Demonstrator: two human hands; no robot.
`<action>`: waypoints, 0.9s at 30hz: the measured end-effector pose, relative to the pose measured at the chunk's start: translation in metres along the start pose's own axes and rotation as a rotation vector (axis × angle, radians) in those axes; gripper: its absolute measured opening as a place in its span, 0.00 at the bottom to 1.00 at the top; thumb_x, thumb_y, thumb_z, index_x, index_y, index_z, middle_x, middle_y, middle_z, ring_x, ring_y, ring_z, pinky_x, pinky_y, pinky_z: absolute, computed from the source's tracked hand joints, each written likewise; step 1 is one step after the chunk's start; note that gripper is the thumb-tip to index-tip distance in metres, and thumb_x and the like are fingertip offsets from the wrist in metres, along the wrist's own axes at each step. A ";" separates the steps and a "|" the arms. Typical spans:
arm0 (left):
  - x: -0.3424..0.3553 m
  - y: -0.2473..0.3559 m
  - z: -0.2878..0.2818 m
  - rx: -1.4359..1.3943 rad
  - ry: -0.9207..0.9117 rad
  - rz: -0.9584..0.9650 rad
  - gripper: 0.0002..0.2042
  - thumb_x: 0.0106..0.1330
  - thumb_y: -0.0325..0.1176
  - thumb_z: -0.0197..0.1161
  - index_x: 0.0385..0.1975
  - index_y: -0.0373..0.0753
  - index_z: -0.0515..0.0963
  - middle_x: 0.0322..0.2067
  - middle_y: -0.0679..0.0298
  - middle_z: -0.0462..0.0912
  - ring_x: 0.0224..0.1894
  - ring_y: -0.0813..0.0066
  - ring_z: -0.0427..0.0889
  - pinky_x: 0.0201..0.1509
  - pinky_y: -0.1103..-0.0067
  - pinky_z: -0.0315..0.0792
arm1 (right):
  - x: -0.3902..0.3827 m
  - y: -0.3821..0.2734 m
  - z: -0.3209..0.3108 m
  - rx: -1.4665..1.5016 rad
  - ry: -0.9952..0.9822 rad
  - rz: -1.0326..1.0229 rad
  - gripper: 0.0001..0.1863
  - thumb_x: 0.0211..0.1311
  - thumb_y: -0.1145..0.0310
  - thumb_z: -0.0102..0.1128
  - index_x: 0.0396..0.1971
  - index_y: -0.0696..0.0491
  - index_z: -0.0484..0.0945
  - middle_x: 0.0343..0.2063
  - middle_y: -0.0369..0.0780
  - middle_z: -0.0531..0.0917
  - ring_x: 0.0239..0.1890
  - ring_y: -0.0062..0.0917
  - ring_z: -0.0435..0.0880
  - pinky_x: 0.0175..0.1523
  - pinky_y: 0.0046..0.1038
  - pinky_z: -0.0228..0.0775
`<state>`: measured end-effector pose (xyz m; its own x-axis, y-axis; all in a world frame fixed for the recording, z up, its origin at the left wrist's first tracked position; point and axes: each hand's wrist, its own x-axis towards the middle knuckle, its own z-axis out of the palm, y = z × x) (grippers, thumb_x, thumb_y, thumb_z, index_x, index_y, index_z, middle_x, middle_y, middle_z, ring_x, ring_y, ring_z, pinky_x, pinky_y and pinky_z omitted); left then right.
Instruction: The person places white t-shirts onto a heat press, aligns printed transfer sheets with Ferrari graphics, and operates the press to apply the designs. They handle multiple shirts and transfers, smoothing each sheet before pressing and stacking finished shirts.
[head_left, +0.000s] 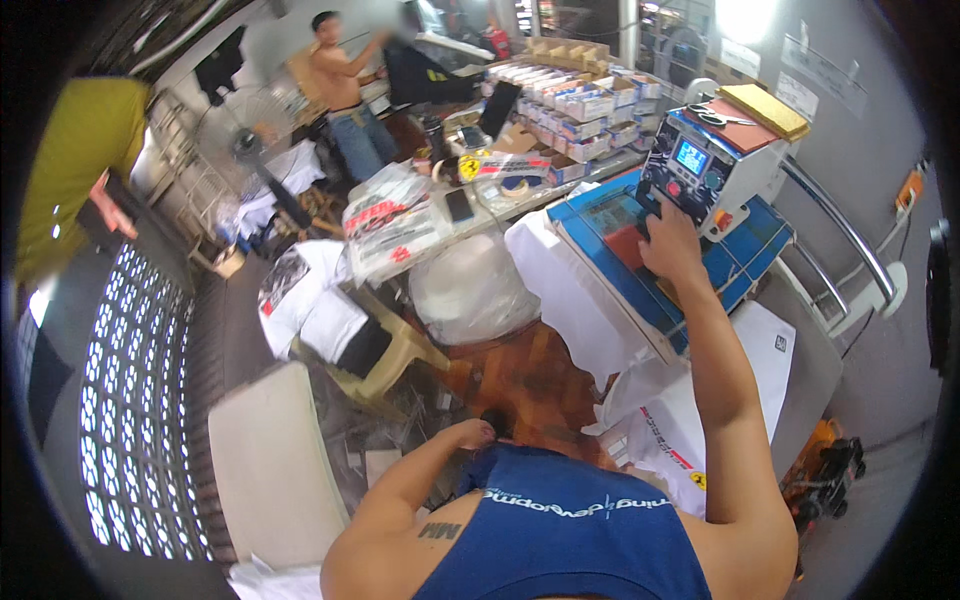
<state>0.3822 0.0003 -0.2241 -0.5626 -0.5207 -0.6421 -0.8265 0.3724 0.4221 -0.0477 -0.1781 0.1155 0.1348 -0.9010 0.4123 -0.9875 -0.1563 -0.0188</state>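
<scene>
My right hand [672,242] reaches out to the heat press, with fingers stretched to the lower edge of its control box [712,165]. A lit blue screen [691,156] and several buttons are on the box's front. Under my right hand lies the blue press bed [600,235], with a red patch [627,243] on it. White cloth [560,290] hangs off the bed's near left side. My left hand [472,433] is low by my waist, its fingers curled in; whatever it may hold is hidden.
Scissors [708,116] and a yellow pad [765,110] lie on the control box. A printed white cloth [660,430] rests below the press. Left of me are a chair with shirts [335,325] and a plastic-wrapped bundle [470,290]. Stacked boxes [575,105] and another person [340,80] are behind.
</scene>
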 end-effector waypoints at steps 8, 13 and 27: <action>0.067 -0.266 -0.029 -0.017 -0.121 0.151 0.09 0.58 0.29 0.64 0.35 0.33 0.85 0.32 0.57 0.88 0.32 0.63 0.87 0.34 0.68 0.81 | -0.073 -0.007 -0.019 -0.123 0.242 0.399 0.14 0.54 0.59 0.72 0.30 0.55 0.81 0.46 0.50 0.78 0.54 0.49 0.75 0.64 0.47 0.65; 0.090 -0.328 -0.068 -0.280 -0.102 -0.148 0.07 0.59 0.35 0.64 0.32 0.40 0.85 0.30 0.60 0.86 0.33 0.63 0.86 0.34 0.67 0.81 | -0.100 -0.008 -0.007 -0.349 0.577 0.765 0.19 0.55 0.52 0.73 0.31 0.54 0.81 0.37 0.47 0.82 0.52 0.48 0.77 0.61 0.49 0.64; 0.272 -0.269 -0.306 -0.546 0.336 0.026 0.13 0.70 0.34 0.60 0.47 0.34 0.83 0.35 0.56 0.87 0.37 0.66 0.85 0.44 0.71 0.78 | -0.188 0.077 -0.028 -0.576 0.612 1.318 0.21 0.67 0.50 0.56 0.35 0.53 0.87 0.47 0.46 0.85 0.57 0.48 0.76 0.57 0.60 0.64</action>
<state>0.4452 -0.4767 -0.3164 -0.4846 -0.7621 -0.4294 -0.6535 -0.0109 0.7568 -0.1512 -0.0096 0.0626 -0.7293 0.0454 0.6827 -0.2940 0.8801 -0.3727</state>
